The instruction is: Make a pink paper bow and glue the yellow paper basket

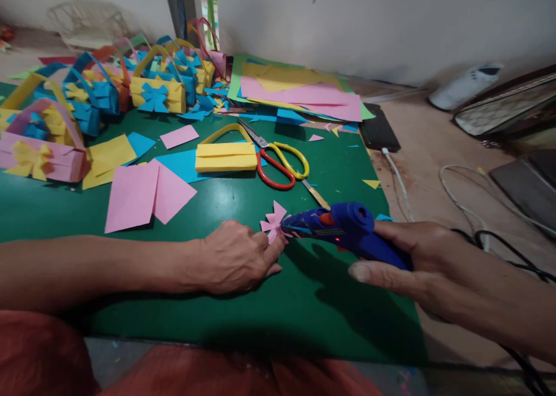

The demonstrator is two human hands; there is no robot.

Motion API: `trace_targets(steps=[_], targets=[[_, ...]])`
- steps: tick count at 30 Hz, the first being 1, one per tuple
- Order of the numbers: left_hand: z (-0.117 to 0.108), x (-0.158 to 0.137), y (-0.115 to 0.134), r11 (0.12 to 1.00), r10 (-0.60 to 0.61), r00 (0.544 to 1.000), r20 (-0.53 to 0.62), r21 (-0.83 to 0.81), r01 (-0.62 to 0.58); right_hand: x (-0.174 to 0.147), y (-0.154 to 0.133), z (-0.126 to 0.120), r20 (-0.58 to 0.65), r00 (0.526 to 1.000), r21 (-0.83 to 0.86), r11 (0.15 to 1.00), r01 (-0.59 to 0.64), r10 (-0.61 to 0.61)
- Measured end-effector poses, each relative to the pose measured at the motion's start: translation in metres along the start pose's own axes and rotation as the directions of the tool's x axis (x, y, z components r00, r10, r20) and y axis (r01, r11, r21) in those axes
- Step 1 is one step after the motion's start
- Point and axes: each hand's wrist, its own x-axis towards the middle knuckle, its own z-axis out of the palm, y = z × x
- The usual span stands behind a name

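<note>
The nozzle of the one blue glue gun (347, 228) gripped in my right hand (417, 257) hides part of the one pink paper bow (273, 220), held on the green tabletop (234, 318) by my left hand (237, 257). My right fingers mostly vanish behind the handle. Overlapping paper bags (158, 98), cut off at left, defy counting; I see one pair of scissors (277, 179) and two overlapping pink squares (132, 198).

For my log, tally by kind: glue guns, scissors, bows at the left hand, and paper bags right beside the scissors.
Glue gun, in the right hand: 1
Pair of scissors: 1
Pink bow, at the left hand: 1
Yellow paper bag: 1
Total: 4
</note>
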Motion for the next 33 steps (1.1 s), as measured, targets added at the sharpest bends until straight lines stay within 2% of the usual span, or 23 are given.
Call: trace_targets(steps=[9, 14, 33], targets=[[-0.0011, 0.0001, 0.0007, 1.000, 0.002, 1.000, -0.011, -0.005, -0.002, 0.0003, 0.0047, 0.0019, 0.008, 1.000, 0.069, 0.998, -0.014, 0.013], [-0.0008, -0.0002, 0.0007, 1.000, 0.007, 1.000, -0.013, 0.003, -0.007, -0.0029, 0.0046, 0.0009, 0.038, 0.999, 0.049, 0.999, -0.023, 0.022], [0.0001, 0.0000, 0.0002, 1.000, 0.008, 1.000, -0.013, 0.026, -0.008, -0.0003, 0.0089, 0.0027, 0.018, 1.000, 0.052, 0.998, -0.021, 0.020]])
